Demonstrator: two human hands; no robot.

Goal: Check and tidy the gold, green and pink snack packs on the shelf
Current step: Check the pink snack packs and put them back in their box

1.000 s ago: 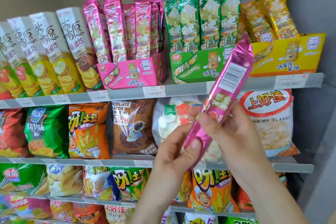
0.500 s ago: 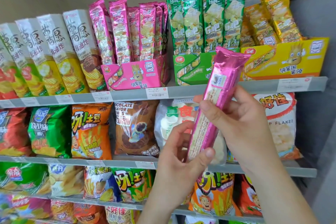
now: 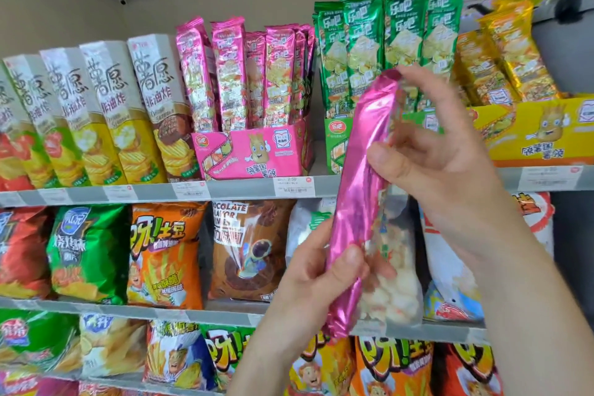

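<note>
A long pink foil snack pack (image 3: 361, 190) is held nearly upright before the grey top shelf (image 3: 244, 191). Its lower part is gripped by the left hand (image 3: 315, 280), and its upper part is pinched by the right hand (image 3: 437, 157), fingers (image 3: 395, 161) curled round it. Behind, upright pink packs (image 3: 244, 74) are seen in a pink cardboard display box (image 3: 257, 151), tall green packs (image 3: 385, 42) beside them, and gold packs (image 3: 508, 55) in a yellow display box (image 3: 540, 135). A green display box (image 3: 334, 145) is largely covered by pack and hand. The held pack's top end is blurred.

Tall crisp boxes (image 3: 106, 112); orange chip bag (image 3: 164, 254).
</note>
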